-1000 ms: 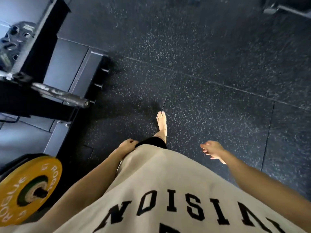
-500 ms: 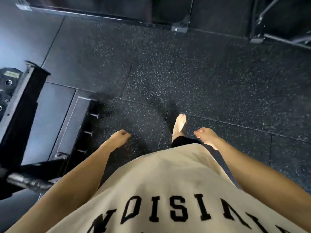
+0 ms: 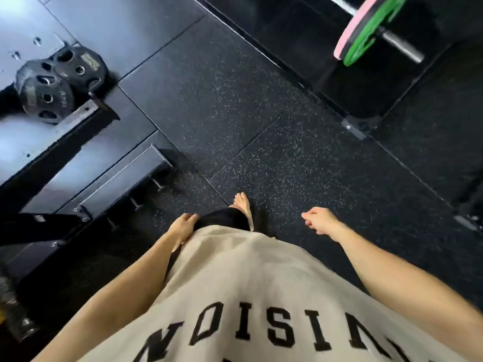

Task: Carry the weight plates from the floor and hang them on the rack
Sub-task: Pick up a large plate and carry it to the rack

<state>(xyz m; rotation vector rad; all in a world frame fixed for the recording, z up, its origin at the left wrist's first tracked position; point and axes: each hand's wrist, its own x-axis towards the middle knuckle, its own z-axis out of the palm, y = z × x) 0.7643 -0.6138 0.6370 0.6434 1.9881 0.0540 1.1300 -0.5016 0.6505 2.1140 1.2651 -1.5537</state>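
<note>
Left hand (image 3: 184, 226): hanging at the hip, against the hem of the beige shirt (image 3: 235, 296), fingers loosely curled, holding nothing. Right hand (image 3: 320, 221): out to the side over the floor (image 3: 235, 105), fingers relaxed and lightly bent, holding nothing.

Black weight plates (image 3: 56, 82): two noted at upper left, with grip holes, overlapping one another and set beside the black steel frame of the rack (image 3: 78, 114). Whether hung on a peg or leaning against the frame: cannot tell. Well apart from both hands.

Barbell (image 3: 400, 45) at upper right, on a dark platform, loaded with a green plate (image 3: 366, 40) and a pink plate (image 3: 351, 30) side by side, touching; bare steel sleeve projecting past the green one. Well apart from the right hand.

Flat dark storage unit (image 3: 122, 176) at left centre, with a row of short pegs along its near edge; pegs bare.

One bare foot (image 3: 243, 205) planted on the speckled rubber floor, just ahead of the black shorts (image 3: 222, 220), between the two hands. Floor tiles joined by visible seams. Lower left corner blurred; contents not identifiable.
</note>
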